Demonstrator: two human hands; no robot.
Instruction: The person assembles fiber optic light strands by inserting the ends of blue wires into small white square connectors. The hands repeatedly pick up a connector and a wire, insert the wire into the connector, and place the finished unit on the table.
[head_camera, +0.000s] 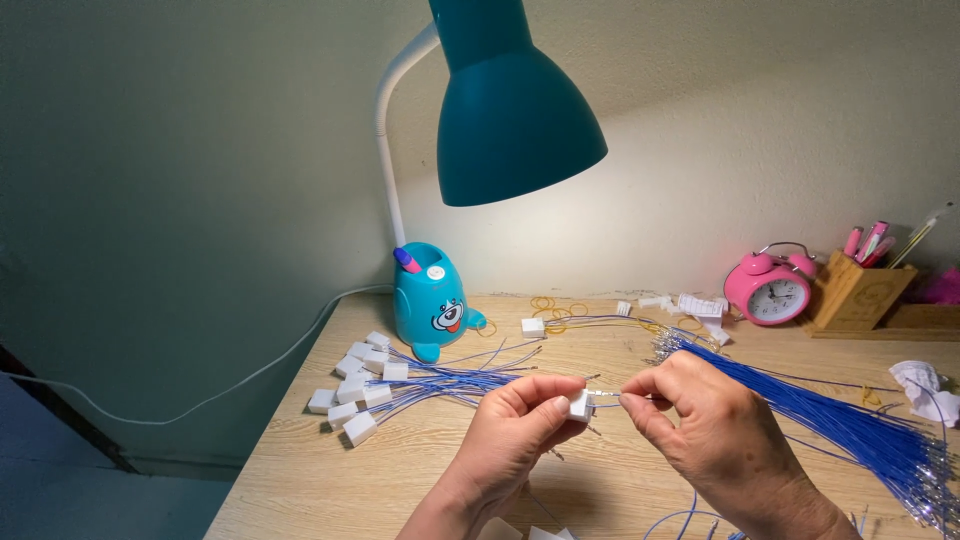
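Both hands sit lowest in view, close to the camera, raised a little over the wooden surface (300, 470). Left hand (515, 425) has its grip closed on a small white connector block (581, 405), pinched between thumb and fingertips. Right hand (700, 415) has its grip closed too, thumb and forefinger nipping the thin metal tip of a blue wire (604, 394) that points at the block, just beside it; whether the tip is already inside cannot be told. Behind and to the right of that hand, a thick bundle of loose blue wires (850, 425) fans across the surface toward the right edge. To the left, a cluster of white blocks with blue wires attached (365, 385) lies spread out, well apart from the hands. Further back stands a teal desk lamp (515, 110), its white neck rising from a cartoon-faced base (430, 305) that holds a pen. Yellow rubber bands (550, 305) and a few spare white blocks (690, 305) lie near the wall. At the far right stand a pink alarm clock (772, 285) and a wooden pen holder (855, 290), with crumpled paper (920, 385) nearer the edge.
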